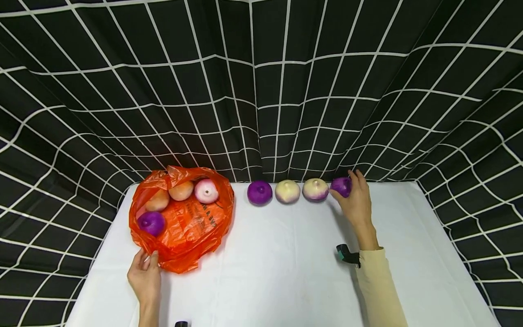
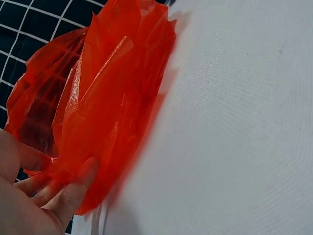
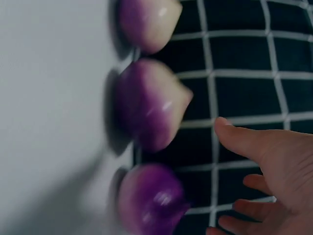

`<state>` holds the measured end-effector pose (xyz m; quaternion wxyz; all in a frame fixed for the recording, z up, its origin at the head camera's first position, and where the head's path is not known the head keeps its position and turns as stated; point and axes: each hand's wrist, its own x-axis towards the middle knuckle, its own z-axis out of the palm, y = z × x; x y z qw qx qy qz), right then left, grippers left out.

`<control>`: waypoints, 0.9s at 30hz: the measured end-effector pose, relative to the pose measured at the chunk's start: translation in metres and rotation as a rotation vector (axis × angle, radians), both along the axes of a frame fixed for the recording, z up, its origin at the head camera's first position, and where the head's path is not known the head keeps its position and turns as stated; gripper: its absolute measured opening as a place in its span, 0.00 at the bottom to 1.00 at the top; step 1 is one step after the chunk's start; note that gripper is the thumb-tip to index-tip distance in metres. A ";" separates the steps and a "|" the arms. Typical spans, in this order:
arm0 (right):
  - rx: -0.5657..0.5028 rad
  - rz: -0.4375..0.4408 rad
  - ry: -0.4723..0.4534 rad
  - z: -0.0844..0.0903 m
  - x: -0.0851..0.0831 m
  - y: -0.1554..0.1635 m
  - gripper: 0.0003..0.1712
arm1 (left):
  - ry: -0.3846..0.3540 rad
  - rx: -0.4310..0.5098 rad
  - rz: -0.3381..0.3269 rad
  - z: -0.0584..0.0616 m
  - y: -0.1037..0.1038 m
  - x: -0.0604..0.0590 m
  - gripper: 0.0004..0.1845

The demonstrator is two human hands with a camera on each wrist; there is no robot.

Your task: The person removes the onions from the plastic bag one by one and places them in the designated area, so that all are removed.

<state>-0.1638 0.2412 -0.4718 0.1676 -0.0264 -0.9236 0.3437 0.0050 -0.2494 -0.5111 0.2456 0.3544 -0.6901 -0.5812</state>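
Observation:
At the front of an orange-red plastic bag (image 1: 185, 252), my left hand (image 1: 146, 274) pinches the rim between thumb and fingers. In the left wrist view the thumb lies over the thin plastic (image 2: 117, 103). Inside the bag are a purple onion (image 1: 151, 223), two tan-brown onions (image 1: 181, 190) and a pinkish-white one (image 1: 206, 191). My right hand (image 1: 355, 202) hovers by the rightmost purple onion (image 1: 340, 186), thumb and fingers spread. The right wrist view shows that hand (image 3: 279, 171) apart from the purple onion (image 3: 150, 198).
Left of that onion, two cream-and-purple onions (image 1: 288, 191) and another purple onion (image 1: 259, 193) stand in a row along the back of the white table (image 1: 261, 263). Black cloth with a white grid (image 1: 269, 81) rises behind and at both sides.

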 end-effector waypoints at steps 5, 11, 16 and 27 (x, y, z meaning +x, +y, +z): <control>-0.003 0.075 0.078 0.013 0.002 -0.024 0.45 | -0.001 0.004 -0.005 0.000 0.000 0.000 0.23; 0.020 0.175 0.118 0.010 0.005 -0.058 0.44 | -0.028 -0.001 -0.015 0.000 0.000 0.000 0.24; 0.039 0.285 0.110 0.003 0.011 -0.092 0.42 | -0.029 0.007 -0.014 -0.001 0.000 0.000 0.24; 0.088 0.538 0.164 0.001 0.020 -0.174 0.39 | -0.032 -0.010 -0.007 0.001 0.000 0.001 0.24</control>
